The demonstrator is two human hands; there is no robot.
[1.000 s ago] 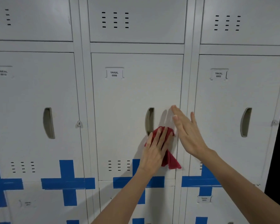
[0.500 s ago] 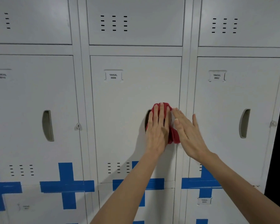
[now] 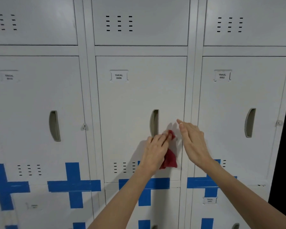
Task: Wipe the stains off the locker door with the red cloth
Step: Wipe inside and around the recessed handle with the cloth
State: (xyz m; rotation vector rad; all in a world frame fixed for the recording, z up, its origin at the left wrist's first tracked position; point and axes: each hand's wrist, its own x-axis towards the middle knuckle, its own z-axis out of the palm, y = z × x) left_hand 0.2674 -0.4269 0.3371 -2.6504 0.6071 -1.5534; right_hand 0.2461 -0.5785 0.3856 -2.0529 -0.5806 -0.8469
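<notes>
1. Red cloth (image 3: pixel 169 158) is pressed on the locker door (image 3: pixel 139 100) at 5 o'clock from its handle slot (image 3: pixel 154 123).
2. We press it with our left hand (image 3: pixel 153 151), fingers flat over it.
3. Our right hand (image 3: pixel 194 142) stays open, holding nothing, at 3 o'clock from the cloth.
4. We read "YAKAL 0006" on the door label (image 3: pixel 118 76).

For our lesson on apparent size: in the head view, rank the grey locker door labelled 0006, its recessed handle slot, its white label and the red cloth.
1. Grey locker door labelled 0006
2. Recessed handle slot and red cloth: unsure, since the left hand hides part of the cloth
3. White label
</notes>
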